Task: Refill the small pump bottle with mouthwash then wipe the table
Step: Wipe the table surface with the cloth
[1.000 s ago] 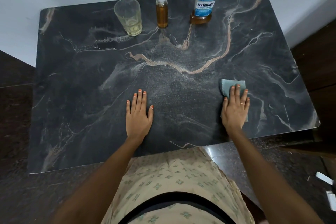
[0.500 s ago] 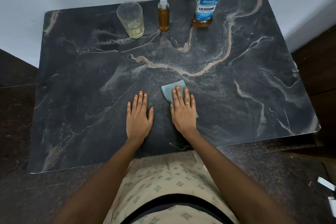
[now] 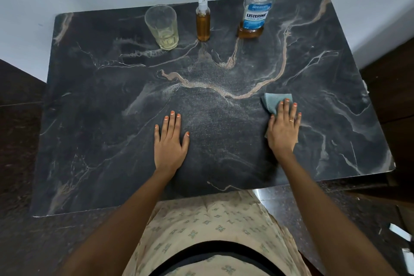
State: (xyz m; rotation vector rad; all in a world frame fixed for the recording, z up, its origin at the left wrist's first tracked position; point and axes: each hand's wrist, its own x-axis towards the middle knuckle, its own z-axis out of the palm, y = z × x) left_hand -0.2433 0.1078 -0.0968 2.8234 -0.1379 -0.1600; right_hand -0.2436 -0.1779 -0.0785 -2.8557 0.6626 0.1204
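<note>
Counter (image 3: 100, 119): dark grey marble slab with tan and white veins, its far edge against a pale wall.

Far edge, left to right, all upright and apart from one another:
- Clear ribbed glass tumbler (image 3: 162, 27), a little pale liquid at the bottom.
- Small clear plastic pump bottle (image 3: 203, 22), white pump head, amber liquid nearly to the shoulder.
- Large clear mouthwash bottle (image 3: 255, 15), blue Listerine label, cap on, amber liquid low in the base.

Near half:
- My left hand (image 3: 170, 141), palm down on bare stone, fingers (image 3: 171, 123) straight and relaxed, holding nothing.
- Folded blue-grey cloth (image 3: 272, 102), lying flat, right of centre, well apart from the bottles.
- My right hand (image 3: 283, 132), laid flat over the cloth, fingers straight and pressing it to the counter, not curled round it. The cloth's far corner shows beyond my fingertips.
</note>
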